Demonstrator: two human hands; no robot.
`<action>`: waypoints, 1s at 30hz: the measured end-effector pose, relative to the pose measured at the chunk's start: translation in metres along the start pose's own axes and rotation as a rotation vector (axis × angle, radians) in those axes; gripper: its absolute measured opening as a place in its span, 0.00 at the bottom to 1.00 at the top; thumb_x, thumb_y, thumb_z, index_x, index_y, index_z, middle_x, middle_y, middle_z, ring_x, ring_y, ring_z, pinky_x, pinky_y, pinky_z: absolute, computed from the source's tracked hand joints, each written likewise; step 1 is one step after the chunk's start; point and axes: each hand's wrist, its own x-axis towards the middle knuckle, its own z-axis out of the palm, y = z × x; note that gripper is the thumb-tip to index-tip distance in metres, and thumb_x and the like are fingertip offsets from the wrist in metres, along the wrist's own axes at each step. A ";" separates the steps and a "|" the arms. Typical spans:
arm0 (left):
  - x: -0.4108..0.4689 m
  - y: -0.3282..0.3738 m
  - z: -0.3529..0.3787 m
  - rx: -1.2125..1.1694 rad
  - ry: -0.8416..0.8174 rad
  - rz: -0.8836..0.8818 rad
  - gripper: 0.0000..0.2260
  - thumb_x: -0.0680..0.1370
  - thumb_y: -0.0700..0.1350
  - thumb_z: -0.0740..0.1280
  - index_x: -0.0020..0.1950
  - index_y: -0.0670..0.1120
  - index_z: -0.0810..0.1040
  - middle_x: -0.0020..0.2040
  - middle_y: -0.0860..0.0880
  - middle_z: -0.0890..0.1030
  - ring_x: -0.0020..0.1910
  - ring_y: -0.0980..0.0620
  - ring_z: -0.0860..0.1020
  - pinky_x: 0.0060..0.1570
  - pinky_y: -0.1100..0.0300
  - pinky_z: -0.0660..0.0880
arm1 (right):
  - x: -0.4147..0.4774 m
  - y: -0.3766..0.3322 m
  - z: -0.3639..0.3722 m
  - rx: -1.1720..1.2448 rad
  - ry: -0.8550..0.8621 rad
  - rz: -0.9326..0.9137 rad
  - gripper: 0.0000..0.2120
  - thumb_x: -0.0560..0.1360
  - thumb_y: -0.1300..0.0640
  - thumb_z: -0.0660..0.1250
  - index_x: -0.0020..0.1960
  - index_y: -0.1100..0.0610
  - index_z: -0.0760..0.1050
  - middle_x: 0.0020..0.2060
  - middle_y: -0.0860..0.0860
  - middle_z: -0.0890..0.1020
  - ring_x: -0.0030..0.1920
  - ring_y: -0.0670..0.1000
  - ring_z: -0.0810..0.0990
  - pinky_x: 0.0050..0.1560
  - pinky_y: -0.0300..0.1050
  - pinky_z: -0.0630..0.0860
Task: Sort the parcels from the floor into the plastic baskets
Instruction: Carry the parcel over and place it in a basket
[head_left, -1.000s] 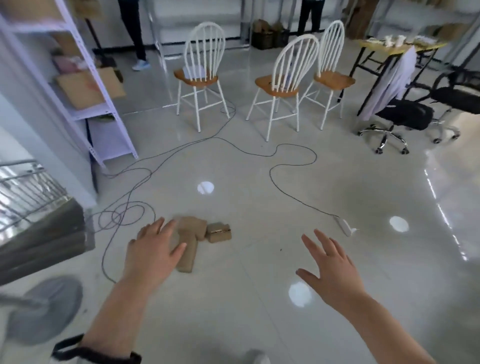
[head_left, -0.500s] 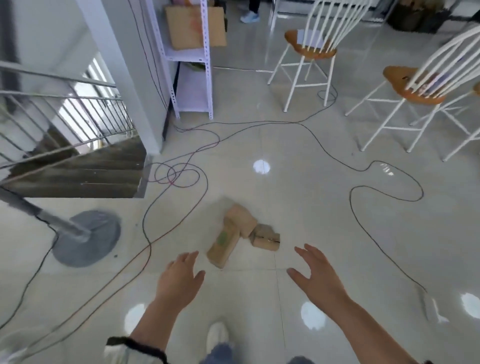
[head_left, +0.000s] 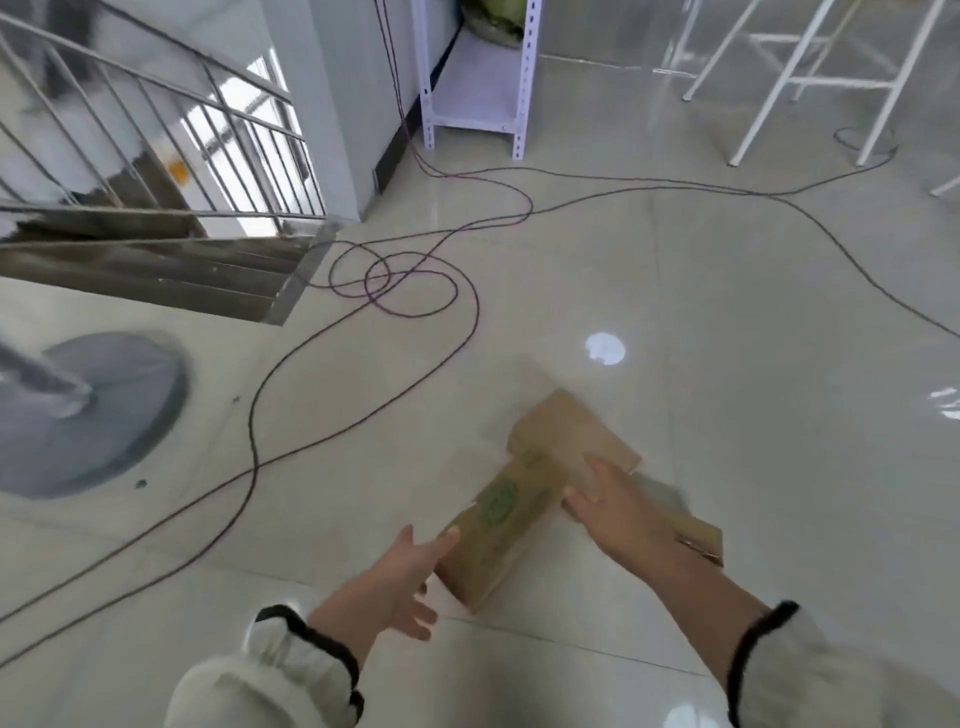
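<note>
Three brown cardboard parcels lie together on the tiled floor. A long parcel with a green stamp (head_left: 498, 525) lies diagonally; a flatter square parcel (head_left: 571, 436) sits at its far end, and a small parcel (head_left: 696, 535) lies to the right, partly hidden by my right arm. My left hand (head_left: 410, 577) is open, its fingertips at the near left end of the long parcel. My right hand (head_left: 618, 509) is open, fingers spread, reaching over the gap between the long and square parcels. No plastic basket is in view.
Dark and red cables (head_left: 395, 291) loop across the floor to the left and behind the parcels. A grey round fan base (head_left: 98, 410) stands at the left. A stairwell with a metal railing (head_left: 156, 156) opens at upper left. White shelving (head_left: 478, 98) and chair legs (head_left: 789, 78) stand behind.
The view has dropped and closed in on the parcels. Both hands have moved forward from hovering apart to the long parcel, left at its near end, right at its far end.
</note>
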 end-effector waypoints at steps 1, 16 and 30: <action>0.022 -0.003 -0.001 -0.024 -0.033 0.003 0.38 0.75 0.61 0.65 0.77 0.55 0.47 0.67 0.34 0.67 0.44 0.37 0.79 0.41 0.46 0.78 | 0.026 0.005 0.013 -0.016 0.043 -0.058 0.23 0.77 0.49 0.63 0.69 0.59 0.66 0.60 0.55 0.73 0.61 0.56 0.72 0.57 0.45 0.68; 0.086 -0.110 0.012 0.349 0.412 0.668 0.18 0.67 0.46 0.78 0.54 0.55 0.80 0.47 0.57 0.80 0.48 0.60 0.79 0.44 0.70 0.75 | -0.001 0.082 0.048 0.207 -0.141 0.095 0.10 0.73 0.56 0.71 0.51 0.60 0.76 0.47 0.54 0.81 0.49 0.53 0.80 0.55 0.50 0.76; 0.134 -0.116 0.019 -0.103 0.275 0.425 0.29 0.74 0.45 0.72 0.72 0.49 0.65 0.52 0.50 0.78 0.47 0.52 0.80 0.38 0.52 0.80 | 0.014 0.128 0.096 0.464 -0.182 0.219 0.15 0.73 0.60 0.71 0.57 0.54 0.72 0.52 0.52 0.78 0.50 0.46 0.77 0.43 0.36 0.75</action>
